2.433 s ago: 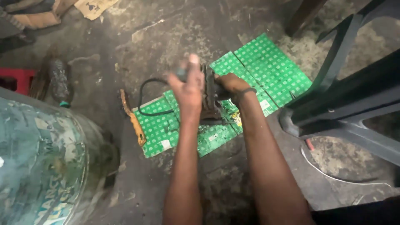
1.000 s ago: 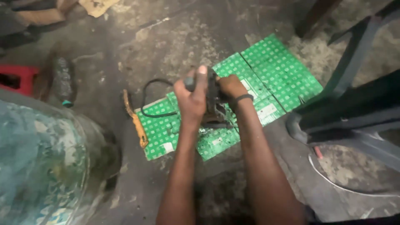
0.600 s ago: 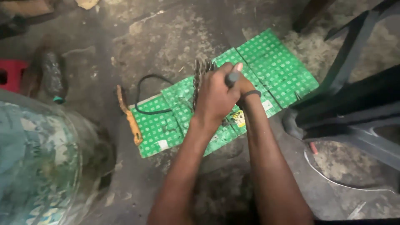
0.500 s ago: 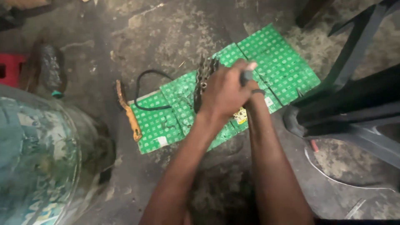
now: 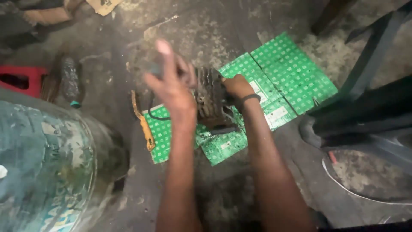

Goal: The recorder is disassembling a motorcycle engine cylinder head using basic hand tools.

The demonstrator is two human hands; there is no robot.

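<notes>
Nearest, a big worn drum (image 5: 40, 172) fills the lower left; beyond it both forearms reach to a dark, ribbed metal part (image 5: 210, 101) lying on green printed sheets (image 5: 292, 73) on the floor; the right hand (image 5: 236, 86) has a clenched grip on its right side; the left hand (image 5: 171, 81) is raised above it, blurred, fingers loose, perhaps on a small tool; I cannot tell. The part looks heavy, rigid and greasy, best gripped by its solid sides; farther left lie a bottle (image 5: 68, 81) and a red stool (image 5: 19, 79).

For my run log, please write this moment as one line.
left hand: raised, blurred, grip unclear | right hand: gripping finned metal part | part on green printed cardboard | orange-handled tool beside
</notes>
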